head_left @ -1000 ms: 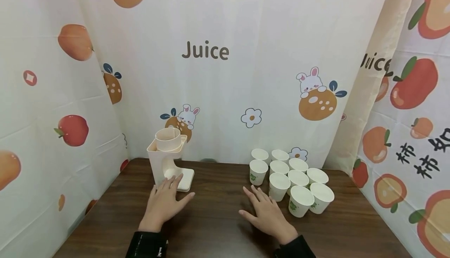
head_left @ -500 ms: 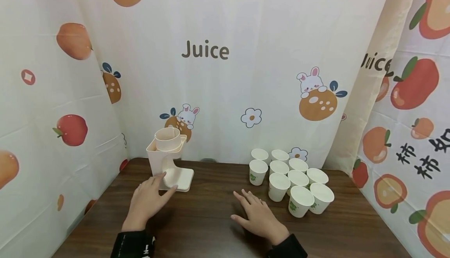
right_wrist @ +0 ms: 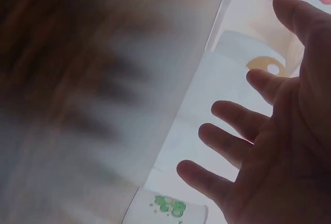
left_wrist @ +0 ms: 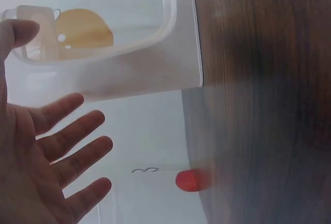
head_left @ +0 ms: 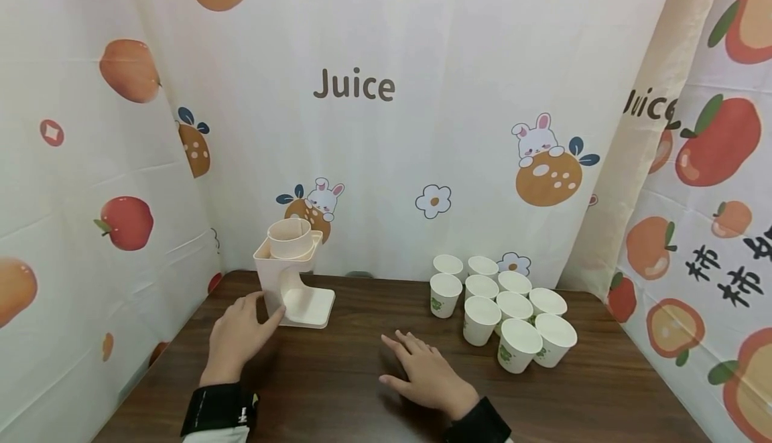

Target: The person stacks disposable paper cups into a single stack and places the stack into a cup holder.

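Observation:
A cream plastic stand (head_left: 274,279), shaped like a small drink machine, is on the left of the brown table, a round cup-like part (head_left: 289,238) on its top and a flat square base at its foot. Close by its left side is my left hand (head_left: 235,336), thumb toward the column's front. The left wrist view shows those fingers (left_wrist: 85,159) spread, with nothing held, alongside the stand's pale wall (left_wrist: 119,74). My right hand (head_left: 425,376) hovers palm down over the middle of the table, fingers (right_wrist: 222,141) spread and holding nothing.
Several white paper cups (head_left: 481,322) with green prints stand upright in a cluster to the right of my right hand. Behind the table (head_left: 356,349) hangs a pale curtain (head_left: 374,148) printed with fruit and rabbits. Similar cloth borders both sides.
My left hand has drawn left from before the stand's base to its left side. My right hand has shifted left, away from the cups. Stand and cups stay put.

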Demonstrator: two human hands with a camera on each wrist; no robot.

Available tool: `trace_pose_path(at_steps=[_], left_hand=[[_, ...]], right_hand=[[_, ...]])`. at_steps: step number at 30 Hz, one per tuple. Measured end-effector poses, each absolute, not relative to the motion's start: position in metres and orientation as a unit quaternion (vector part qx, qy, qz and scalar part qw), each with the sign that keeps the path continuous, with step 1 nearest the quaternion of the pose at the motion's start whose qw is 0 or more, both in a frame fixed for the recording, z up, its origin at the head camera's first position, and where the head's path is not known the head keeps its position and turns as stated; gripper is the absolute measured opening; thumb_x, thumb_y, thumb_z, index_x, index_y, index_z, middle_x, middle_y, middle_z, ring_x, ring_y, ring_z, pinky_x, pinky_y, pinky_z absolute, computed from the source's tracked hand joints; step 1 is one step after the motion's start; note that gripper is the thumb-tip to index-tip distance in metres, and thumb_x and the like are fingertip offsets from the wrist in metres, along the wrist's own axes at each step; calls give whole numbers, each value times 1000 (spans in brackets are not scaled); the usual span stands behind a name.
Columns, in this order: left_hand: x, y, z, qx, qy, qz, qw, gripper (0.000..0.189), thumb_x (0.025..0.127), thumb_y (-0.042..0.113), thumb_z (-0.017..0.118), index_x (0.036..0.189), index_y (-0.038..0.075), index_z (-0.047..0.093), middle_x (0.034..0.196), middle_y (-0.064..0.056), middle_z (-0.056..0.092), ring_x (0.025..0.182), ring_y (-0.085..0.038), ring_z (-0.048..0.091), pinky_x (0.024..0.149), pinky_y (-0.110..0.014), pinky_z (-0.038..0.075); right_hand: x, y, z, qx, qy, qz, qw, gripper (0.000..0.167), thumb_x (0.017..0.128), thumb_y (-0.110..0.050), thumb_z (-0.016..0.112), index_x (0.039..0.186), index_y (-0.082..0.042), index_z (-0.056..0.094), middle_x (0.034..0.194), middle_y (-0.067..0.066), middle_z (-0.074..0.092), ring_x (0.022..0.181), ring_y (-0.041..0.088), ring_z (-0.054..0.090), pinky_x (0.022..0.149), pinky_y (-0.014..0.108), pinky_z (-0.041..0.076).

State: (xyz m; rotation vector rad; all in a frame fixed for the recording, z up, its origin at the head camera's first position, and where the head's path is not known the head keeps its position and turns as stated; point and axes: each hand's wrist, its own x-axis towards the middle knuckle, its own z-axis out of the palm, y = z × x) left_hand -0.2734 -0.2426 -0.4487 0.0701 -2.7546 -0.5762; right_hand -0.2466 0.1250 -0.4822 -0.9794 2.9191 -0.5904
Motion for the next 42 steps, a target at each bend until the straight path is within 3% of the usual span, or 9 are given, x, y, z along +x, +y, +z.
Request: trace_pose_path(at_steps=[6,11,14,21,29,42], left_hand=[[-285,-247,-447,45,-960,-239,142,86,96,56,56,146,-11,36,134,-39,47,116,-53,53,85,-64,48],[-297,-249,-447,45,-934,-338,109,83,99,43,56,151,-12,22,145,-39,36,130,-54,41,98,-67,39],[-305,-250,-448,40,-909,-401,107,80,100,34,57,153,-11,17,148,-37,34,134,-51,37,105,-63,35],[-318,-250,-451,33,-882,-462,90,84,100,31,60,155,-9,10,153,-36,26,140,-50,30,109,-62,30],[-328,-251,-456,21,-868,-490,78,82,100,25,62,154,-7,9,154,-35,23,142,-50,26,111,-63,25],[-334,-251,-457,17,-858,-506,83,81,100,20,61,155,-4,7,157,-33,19,144,-49,20,113,-63,20]], right_hand=[[-246,117,-483,-325,927,-188,8,67,101,-55,52,155,-20,38,154,20,40,138,43,39,97,71,37],[-245,110,-484,-333,925,-181,24,66,101,-54,51,156,-21,37,155,18,39,140,40,37,98,69,38],[-245,106,-481,-337,924,-176,30,66,101,-55,52,156,-22,37,155,17,39,141,39,37,98,68,38],[-245,101,-477,-338,926,-166,32,65,101,-50,56,155,-20,38,155,17,39,140,40,38,99,67,39],[-251,98,-480,-328,930,-160,39,66,100,-55,54,156,-25,37,156,13,39,141,35,37,101,65,38],[-253,96,-476,-340,925,-165,42,65,101,-51,55,156,-22,37,155,16,40,140,38,38,99,66,39]])
